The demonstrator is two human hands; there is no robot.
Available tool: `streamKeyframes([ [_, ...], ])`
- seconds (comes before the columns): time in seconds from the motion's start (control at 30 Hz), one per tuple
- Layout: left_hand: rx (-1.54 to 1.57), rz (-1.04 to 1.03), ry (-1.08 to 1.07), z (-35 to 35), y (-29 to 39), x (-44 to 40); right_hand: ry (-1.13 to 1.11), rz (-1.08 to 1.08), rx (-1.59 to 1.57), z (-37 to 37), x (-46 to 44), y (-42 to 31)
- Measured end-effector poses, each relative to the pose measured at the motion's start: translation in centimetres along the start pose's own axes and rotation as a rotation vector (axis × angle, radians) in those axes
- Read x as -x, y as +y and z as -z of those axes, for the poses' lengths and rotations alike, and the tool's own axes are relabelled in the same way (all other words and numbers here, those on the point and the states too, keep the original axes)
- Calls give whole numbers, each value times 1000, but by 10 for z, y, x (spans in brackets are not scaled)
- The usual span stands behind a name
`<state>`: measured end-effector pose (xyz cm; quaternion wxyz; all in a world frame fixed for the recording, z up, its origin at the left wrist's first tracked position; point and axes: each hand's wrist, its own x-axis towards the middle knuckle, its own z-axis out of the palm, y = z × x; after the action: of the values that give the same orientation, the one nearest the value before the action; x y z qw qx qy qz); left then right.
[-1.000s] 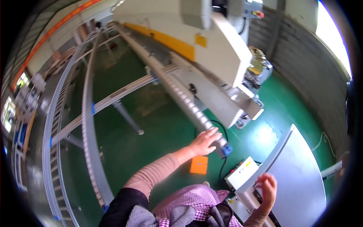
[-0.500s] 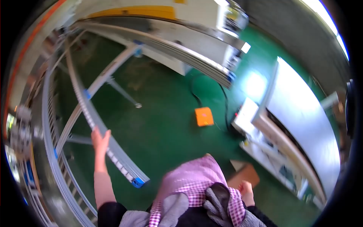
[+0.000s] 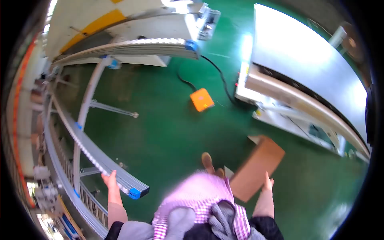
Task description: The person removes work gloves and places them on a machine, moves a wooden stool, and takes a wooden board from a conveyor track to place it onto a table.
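My left hand point(image 3: 111, 181) is at the near end of a grey roller rail point(image 3: 102, 158) with a blue end cap point(image 3: 135, 193); its fingers are apart and lie at the rail's edge. To the right, my right hand point(image 3: 268, 181) hangs in the air with fingers apart, holding nothing, in front of a brown cardboard box point(image 3: 256, 168) on the floor. Between my hands is the pink checked apron point(image 3: 196, 194), and a brown shoe point(image 3: 207, 162) shows beyond it.
An orange foot pedal point(image 3: 202, 100) with a black cable lies on the green floor. A second roller rail point(image 3: 140, 49) runs along the large machine point(image 3: 156, 29) at the upper left. A table with a shiny top point(image 3: 296, 48) stands at the upper right.
The view has swung rightward and down. My left hand has gone from the machine-side rail to the other rail and along it to its near end. My right hand has left the shiny table's side.
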<state>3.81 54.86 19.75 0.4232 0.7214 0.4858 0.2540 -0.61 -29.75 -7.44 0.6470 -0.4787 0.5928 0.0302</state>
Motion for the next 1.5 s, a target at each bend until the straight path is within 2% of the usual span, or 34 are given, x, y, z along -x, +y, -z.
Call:
streamKeyframes([
  [0.03, -53, -17, 14, -2, 5, 3, 76, -9, 26, -5, 0, -4],
  [0.07, -109, -22, 31, -6, 11, 10, -72, 28, -31, 0, -3, -4],
  [0.1, -100, -9, 42, -10, 18, 17, -39, 10, -42, -1, -16, 4],
  [0.13, -92, 9, 47, -13, 24, 21, -194, 34, -45, 5, -30, 12],
  [0.2, -214, -10, 87, -14, 26, 25, -244, 55, 2, -2, -49, 22],
  [0.27, -212, -8, 90, -20, 43, 37, -396, -45, -92, 4, -59, 23],
  [0.4, -321, 17, 126, -19, 41, 34, -416, 79, 91, -18, -32, 27],
  [0.47, -320, -20, 152, -11, 12, 18, -347, -160, 86, -54, 12, -1],
  [0.5, -361, 0, 197, -20, 38, 35, -392, -194, 63, -68, 3, 1],
  [0.53, -309, 32, 141, -23, 56, 45, -412, -190, 73, -84, -4, 1],
  [0.6, -352, 35, 161, -27, 73, 57, -540, -295, 250, -114, -15, 3],
  [0.73, -352, 20, 140, -16, 39, 37, -664, -174, 338, -194, 19, 0],
  [0.8, -262, 19, 140, -19, 35, 42, -508, -109, 465, -232, 7, 15],
  [0.93, -169, 20, 126, -20, 28, 46, -600, -171, 531, -291, 37, 13],
  [1.0, -102, 25, 119, -19, 23, 46, -568, -112, 561, -317, 61, 12],
  [1.07, -184, -79, 129, -20, 22, 52, -586, -177, 627, -339, 69, 17],
  [1.1, -157, -56, 128, -20, 32, 56, -632, -176, 637, -348, 85, 13],
  [1.13, -127, -20, 112, -21, 31, 58, -686, -173, 644, -371, 111, 10],
  [1.2, -115, -139, 126, -21, 39, 59, -775, -172, 724, -412, 159, 3],
  [1.33, -202, -195, 158, -13, 62, 60, -905, -206, 787, -515, 226, 22],
  [1.4, -117, -108, 162, -10, 74, 58, -1001, -187, 790, -574, 259, 39],
  [1.5, -203, -47, 134, -8, 79, 54, -1096, -163, 796, -685, 280, 78],
])
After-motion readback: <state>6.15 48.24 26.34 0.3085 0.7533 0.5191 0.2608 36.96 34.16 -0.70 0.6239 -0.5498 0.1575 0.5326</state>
